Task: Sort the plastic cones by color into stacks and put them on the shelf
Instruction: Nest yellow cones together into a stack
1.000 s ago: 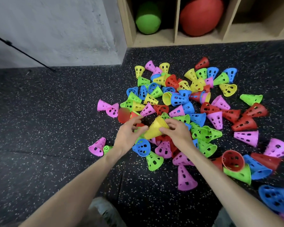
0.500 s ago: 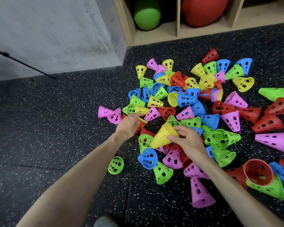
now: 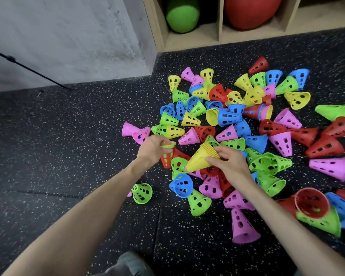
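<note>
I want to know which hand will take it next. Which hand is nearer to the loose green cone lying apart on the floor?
Left. The left hand is just above the green cone; the right hand is farther right, holding the yellow stack.

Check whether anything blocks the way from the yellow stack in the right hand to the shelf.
Most of the cone pile lies on the floor between the yellow stack, held by the right hand, and the shelf. Lifted over the pile, nothing visible blocks it.
</note>
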The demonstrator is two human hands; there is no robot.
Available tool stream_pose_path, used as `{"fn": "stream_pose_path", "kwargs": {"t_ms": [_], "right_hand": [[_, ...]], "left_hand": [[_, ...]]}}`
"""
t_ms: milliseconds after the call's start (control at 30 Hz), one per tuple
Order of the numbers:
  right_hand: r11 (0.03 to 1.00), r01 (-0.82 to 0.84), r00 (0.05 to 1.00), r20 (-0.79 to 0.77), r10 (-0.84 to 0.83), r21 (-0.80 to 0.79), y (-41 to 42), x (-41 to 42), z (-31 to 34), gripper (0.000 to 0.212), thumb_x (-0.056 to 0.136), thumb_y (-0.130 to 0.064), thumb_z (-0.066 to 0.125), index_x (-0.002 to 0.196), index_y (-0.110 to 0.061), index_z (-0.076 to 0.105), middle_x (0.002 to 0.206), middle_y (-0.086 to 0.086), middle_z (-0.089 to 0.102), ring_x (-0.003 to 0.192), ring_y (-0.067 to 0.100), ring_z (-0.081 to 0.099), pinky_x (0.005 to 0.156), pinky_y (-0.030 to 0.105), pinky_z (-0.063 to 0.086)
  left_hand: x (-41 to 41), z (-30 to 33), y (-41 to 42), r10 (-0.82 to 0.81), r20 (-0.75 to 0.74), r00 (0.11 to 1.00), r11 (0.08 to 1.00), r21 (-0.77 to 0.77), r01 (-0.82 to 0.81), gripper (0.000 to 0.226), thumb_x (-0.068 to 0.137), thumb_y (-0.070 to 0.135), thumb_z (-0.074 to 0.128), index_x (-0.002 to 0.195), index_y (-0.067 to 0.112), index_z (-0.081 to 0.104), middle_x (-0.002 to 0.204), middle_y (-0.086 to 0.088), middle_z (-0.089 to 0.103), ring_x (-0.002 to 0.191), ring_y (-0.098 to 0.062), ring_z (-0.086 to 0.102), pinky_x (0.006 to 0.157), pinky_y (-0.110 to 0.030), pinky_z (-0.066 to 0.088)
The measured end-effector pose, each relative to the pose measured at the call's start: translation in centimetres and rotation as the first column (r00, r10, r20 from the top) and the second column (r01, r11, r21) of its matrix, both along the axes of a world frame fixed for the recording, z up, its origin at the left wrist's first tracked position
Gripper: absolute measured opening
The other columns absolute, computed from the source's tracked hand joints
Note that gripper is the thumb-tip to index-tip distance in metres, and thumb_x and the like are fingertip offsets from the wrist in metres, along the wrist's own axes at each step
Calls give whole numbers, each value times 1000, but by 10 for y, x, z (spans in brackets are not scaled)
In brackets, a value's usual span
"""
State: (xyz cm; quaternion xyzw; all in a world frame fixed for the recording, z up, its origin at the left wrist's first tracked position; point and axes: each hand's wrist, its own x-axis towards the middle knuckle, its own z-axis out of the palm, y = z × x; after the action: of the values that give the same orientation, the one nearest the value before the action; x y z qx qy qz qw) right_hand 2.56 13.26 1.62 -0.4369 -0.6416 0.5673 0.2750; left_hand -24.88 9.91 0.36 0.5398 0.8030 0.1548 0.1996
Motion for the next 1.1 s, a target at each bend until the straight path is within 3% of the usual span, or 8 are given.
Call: {"fn": "stream_pose_path", "kwargs": {"t_ms": [100, 233, 433, 633, 800, 933, 1033, 1100], "right_hand": [[1000, -2, 1000, -9, 2, -1, -6, 0, 7, 22, 91, -23, 75, 102, -37, 61, 99, -31, 55, 108, 4, 55, 102, 30, 38], [1000, -19, 1000, -7, 19, 16, -13, -2, 19, 21, 91, -24, 74, 97, -41, 64, 100, -29, 63, 100, -11, 55, 100, 29, 39], [999, -21, 1000, -3, 21, 44, -22, -7, 34, 15, 91, -25, 74, 102, -34, 70, 112, -16, 70, 117, 10, 60, 105, 35, 40], [997, 30, 999, -20, -29, 70, -28, -11, 46, 22, 91, -21, 73, 99, -40, 66, 105, -22, 67, 116, 10, 60, 105, 34, 42], [986, 122, 992, -40, -118, 112, -29, -19, 54, 38, 93, -27, 71, 130, -20, 65, 125, -13, 64, 117, 7, 56, 101, 29, 42], [989, 91, 995, -53, -85, 119, -30, -21, 56, 32, 92, -30, 72, 123, -23, 69, 123, -15, 68, 115, 7, 61, 101, 31, 48], [993, -18, 1000, -6, 19, 120, -34, -21, 57, 20, 92, -23, 72, 112, -22, 72, 107, -17, 71, 100, -8, 63, 86, 9, 46], [992, -64, 998, -4, 65, 109, -39, -22, 55, 18, 92, -20, 72, 110, -23, 72, 105, -17, 72, 95, -12, 63, 80, 5, 47]], "left_hand": [[-3, 8, -14, 19, 54, 998, 1000, 22, -20, 20, 91, 27, 74, 107, 16, 76, 113, 0, 74, 94, -10, 69, 86, -30, 60], [-4, 17, -36, 43, 94, 995, 999, 21, -45, 13, 94, 26, 70, 95, 16, 78, 101, 9, 72, 77, 0, 67, 60, -17, 55], [-5, 28, -66, 27, 86, 996, 998, 60, -32, 10, 93, 31, 71, 93, 22, 76, 103, 6, 76, 87, -6, 71, 78, -35, 63], [2, 49, -85, -34, 71, 997, 985, 172, 21, 13, 96, 29, 68, 100, 18, 75, 101, 5, 76, 90, -6, 71, 85, -35, 61], [21, 63, -95, -157, 83, 984, 959, 251, 132, 8, 97, 25, 68, 95, 19, 73, 95, 12, 71, 86, -2, 67, 83, -34, 57], [38, 63, -102, -248, 86, 965, 926, 316, 209, 6, 97, 21, 67, 95, 18, 71, 105, 9, 68, 94, -3, 64, 87, -28, 53], [46, 61, -108, -272, 104, 957, 911, 348, 221, 7, 100, 17, 62, 95, 20, 66, 123, 6, 63, 100, 2, 61, 87, -22, 51], [50, 59, -111, -246, 154, 957, 915, 362, 177, 8, 102, 15, 57, 98, 20, 61, 132, 3, 57, 100, -1, 62, 85, -23, 50]]}}
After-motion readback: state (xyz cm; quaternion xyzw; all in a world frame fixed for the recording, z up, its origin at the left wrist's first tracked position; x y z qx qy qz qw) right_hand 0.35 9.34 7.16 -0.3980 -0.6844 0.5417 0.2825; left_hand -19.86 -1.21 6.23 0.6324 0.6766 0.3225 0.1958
